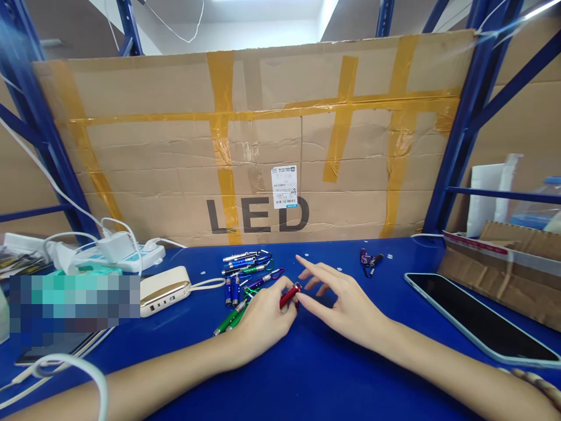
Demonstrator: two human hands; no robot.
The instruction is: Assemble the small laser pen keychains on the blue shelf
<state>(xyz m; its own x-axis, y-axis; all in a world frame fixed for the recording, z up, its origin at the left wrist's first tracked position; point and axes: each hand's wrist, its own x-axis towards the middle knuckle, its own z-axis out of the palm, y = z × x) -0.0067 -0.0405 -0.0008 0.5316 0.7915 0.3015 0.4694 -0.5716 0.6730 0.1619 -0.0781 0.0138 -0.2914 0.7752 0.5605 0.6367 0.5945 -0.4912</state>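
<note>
My left hand (pixel 268 309) is closed on a small red metal tube, which looks like a keychain flashlight (pixel 288 297); its upper end sticks out between thumb and index finger. Just to the right, my right hand (pixel 337 289) is open with its fingers apart, the thumb close to the red flashlight's end. Behind and beside my left hand lies a loose group of similar tubes: silver (pixel 240 256), blue (pixel 241 263), purple (pixel 265 279) and green (pixel 230 317), several with small carabiner clips. My left hand hides part of the green ones.
A white power bank (pixel 164 291) lies left, near a power strip (pixel 149 256) and white cables. A few dark clips (pixel 370 261) lie back right. On the right are a phone (pixel 477 316) and an open carton (pixel 504 275). Behind stands a taped cardboard sheet (pixel 175 169).
</note>
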